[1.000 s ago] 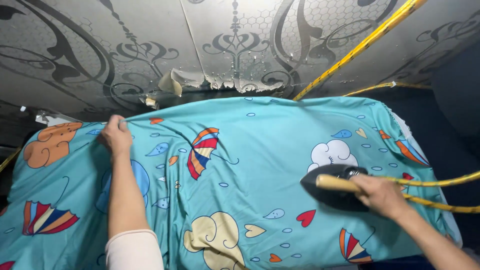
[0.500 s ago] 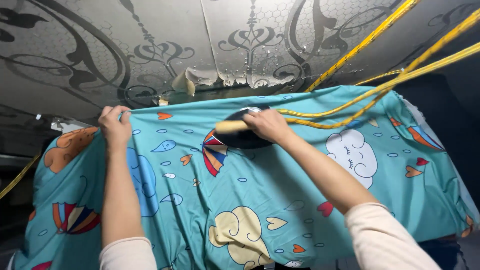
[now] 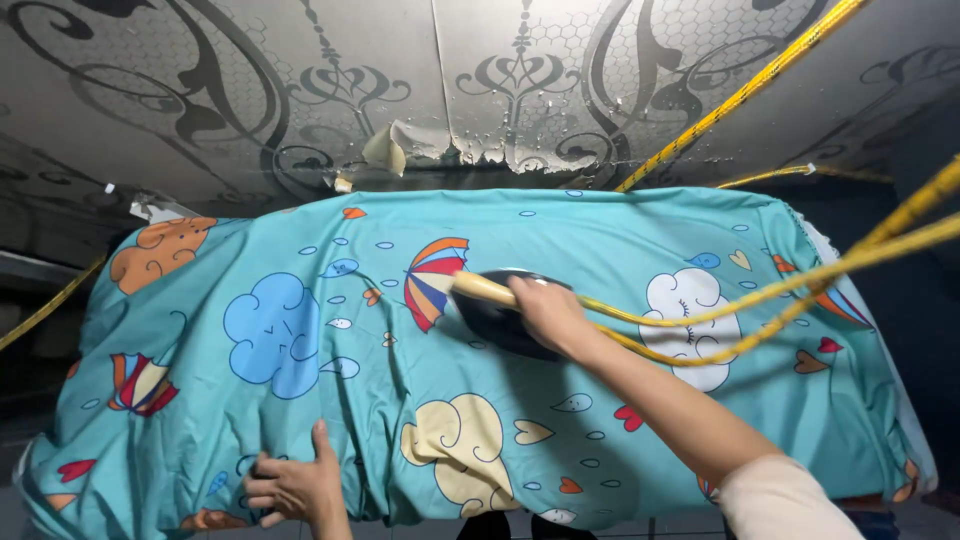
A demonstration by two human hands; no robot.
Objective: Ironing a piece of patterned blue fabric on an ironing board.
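Right hand: your right hand [image 3: 545,310] is closed around the pale wooden handle [image 3: 482,289] of a dark iron [image 3: 510,318], fingers wrapped over the top.
Iron: it sits flat on the sheet [image 3: 600,240] directly under that hand, near the middle of the cloth and just beside the printed umbrella [image 3: 432,280].
Handle axis: the handle runs roughly sideways, its free end sticking out past your knuckles toward your left and the umbrella.
Cord: a yellow cord [image 3: 760,300] trails from the iron off to the right of your hand, crossing the white cloud print [image 3: 690,320]; a second yellow cord [image 3: 740,95] hangs higher up against the wall.
Left hand: your left hand [image 3: 295,485] grips the near edge of the sheet, fingers curled into a bunch of cloth, thumb up.
Key relation: the cloth you pinch lies below and to the left of the iron, well apart from it; the blue cloud print [image 3: 270,325] lies between the 2 hands. The right hand is the one on the iron, the left the nearer to the creased near edge.
Sheet: teal, printed with clouds, umbrellas and hearts, draped over a padded worktop whose surface is hidden.
Wall: a grey patterned wall [image 3: 250,90] rises behind, with a torn strip along its lower edge.
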